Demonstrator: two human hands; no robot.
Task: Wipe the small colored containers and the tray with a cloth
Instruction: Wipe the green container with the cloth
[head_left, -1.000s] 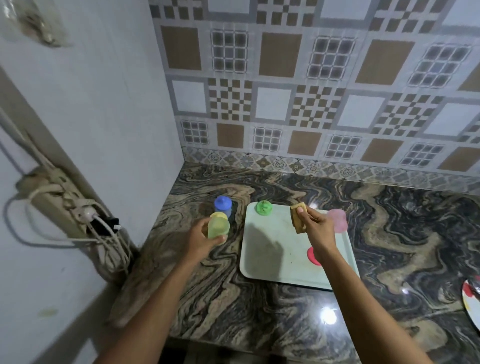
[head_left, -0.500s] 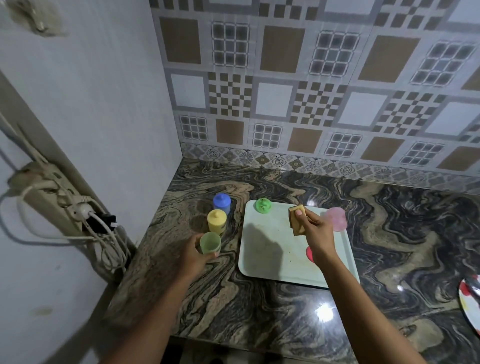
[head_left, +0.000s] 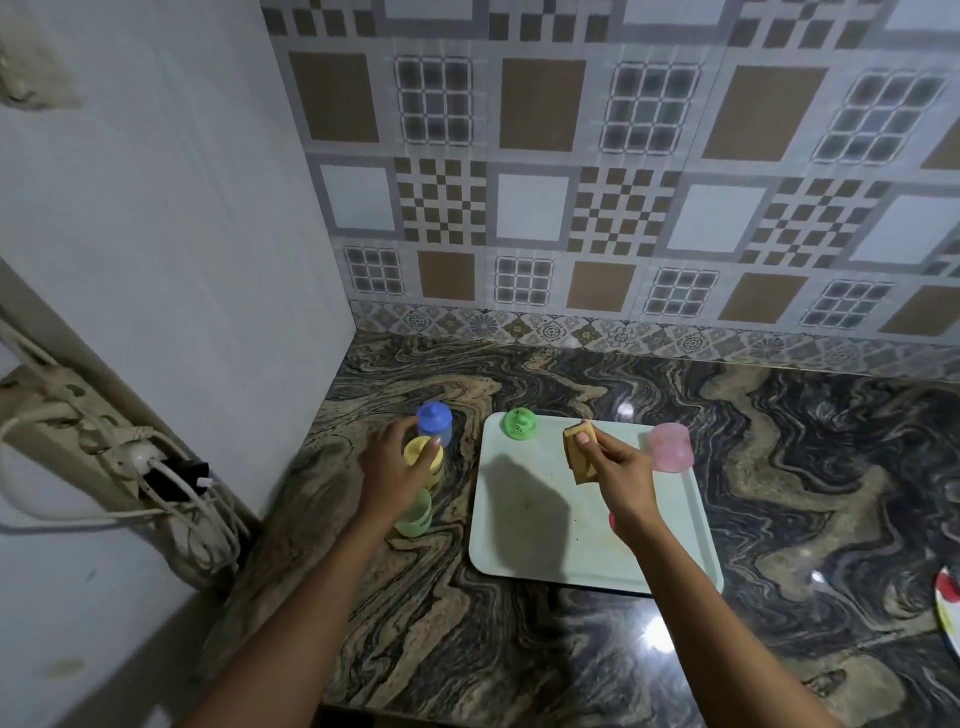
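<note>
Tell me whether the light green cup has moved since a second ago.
Yes. The green cup has come down and nearer the person along the tray's left edge; it now stands on the countertop in front of the yellow container.

Left hand (head_left: 393, 464) grips yellow container (head_left: 418, 451); right hand (head_left: 619, 469) pinches cloth (head_left: 572, 448).

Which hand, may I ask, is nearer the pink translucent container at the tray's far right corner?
Right. The right hand, pinching a tan cloth, is left of the pink container; the left hand is across the pale tray, by the yellow container.
</note>
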